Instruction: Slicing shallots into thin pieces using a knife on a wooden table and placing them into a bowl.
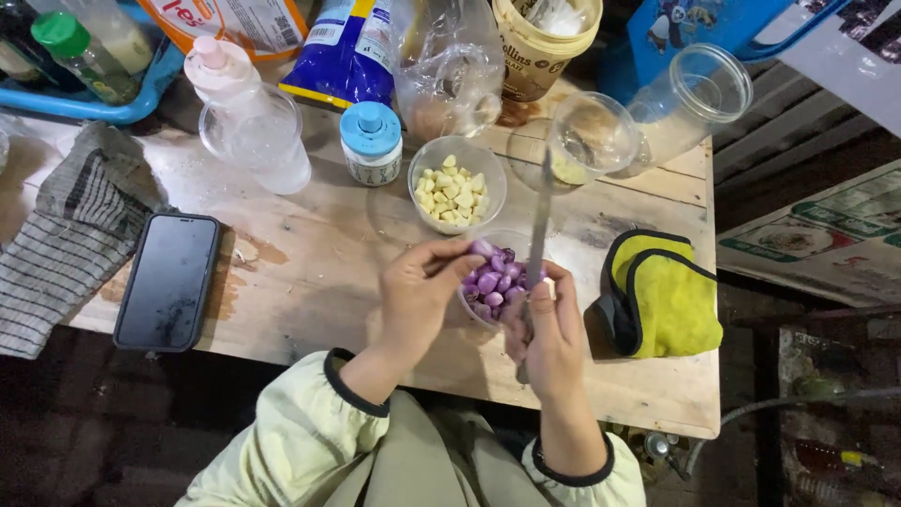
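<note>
A clear bowl of purple shallots [495, 282] sits near the front edge of a wooden table [310, 272], beneath both hands. The left hand [419, 293] pinches one shallot [482, 249] between its fingertips above the bowl; the right hand [549, 329] is wrapped around a knife [537, 235], blade pointing away. Just behind stands a bowl of peeled garlic cloves [453, 191], a yellow cloth [662, 296] lies to the right, and a dark phone [169, 280] to the left.
</note>
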